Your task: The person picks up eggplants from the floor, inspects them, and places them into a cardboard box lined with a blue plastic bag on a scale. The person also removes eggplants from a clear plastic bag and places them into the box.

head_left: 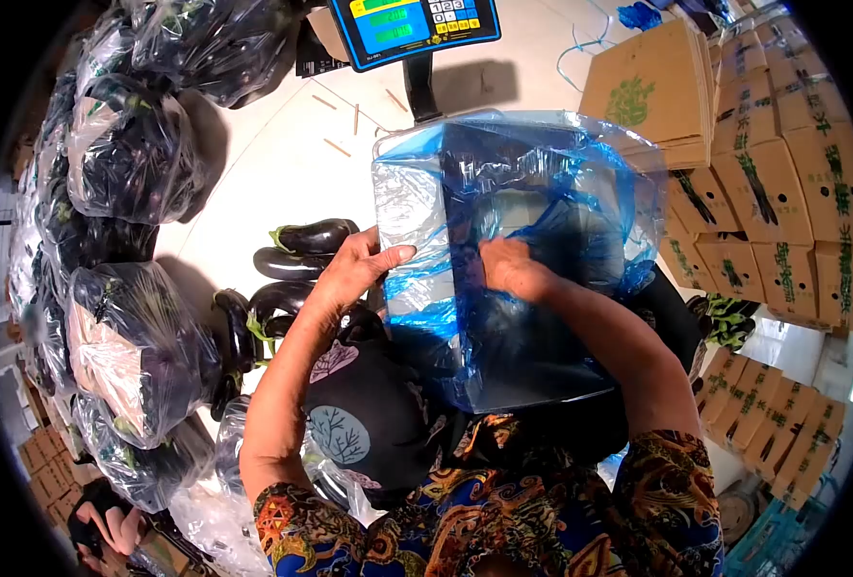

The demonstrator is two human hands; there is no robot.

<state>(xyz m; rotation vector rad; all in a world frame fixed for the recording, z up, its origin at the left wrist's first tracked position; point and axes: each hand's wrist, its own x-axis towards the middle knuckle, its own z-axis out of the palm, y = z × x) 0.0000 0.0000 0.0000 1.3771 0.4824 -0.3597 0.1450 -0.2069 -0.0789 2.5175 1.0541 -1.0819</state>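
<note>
A blue plastic bag (580, 163) lines an open box and drapes over its sides, in front of the scale's post. My left hand (354, 274) grips the bag at the left side of the box, thumb on top and its other fingers partly hidden. Inside the box, my right hand (513, 267) is closed, with its fingers curled against the bag near the inner left wall. Several loose dark eggplants (296, 264) lie on the floor beside my left hand and forearm.
A scale display (417, 24) stands beyond the box. Clear bags of eggplants (133, 149) line the left side. Flattened cardboard (638, 91) and stacked printed cartons (768, 192) stand at the right. Small sticks (356, 118) lie on the floor. Another person (109, 524) is partly visible at lower left.
</note>
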